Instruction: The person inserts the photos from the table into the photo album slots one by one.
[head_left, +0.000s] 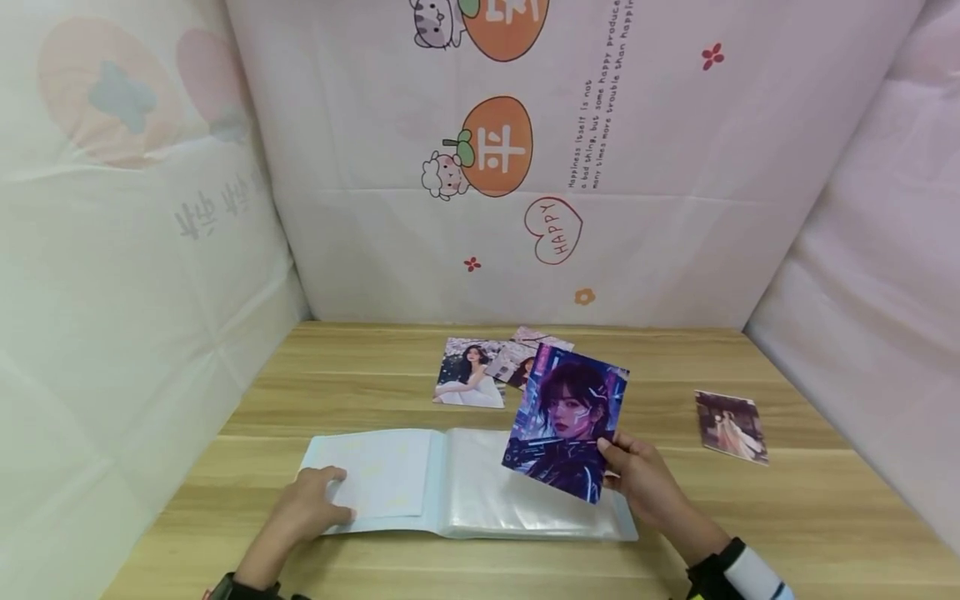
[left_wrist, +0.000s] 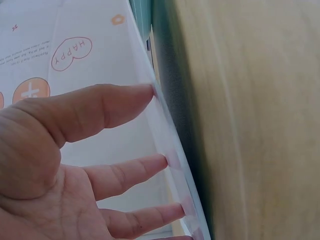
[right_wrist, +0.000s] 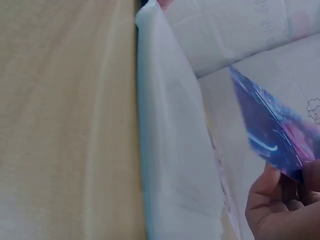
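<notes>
An open photo album with a light blue cover and clear sleeves lies on the wooden table. My left hand rests on the album's left side, its fingertips touching the pale inner page; the left wrist view shows those fingers fairly straight and spread. Above the album's right half, my right hand pinches a purple and blue photo card at its lower right edge, between thumb and fingers. The card is tilted and apart from the sleeves in the right wrist view.
Behind the album lie a photo of a person in white and overlapping pink blossom photos, partly hidden by the held card. A darker photo lies at the right. White printed cloth walls the table's back and sides.
</notes>
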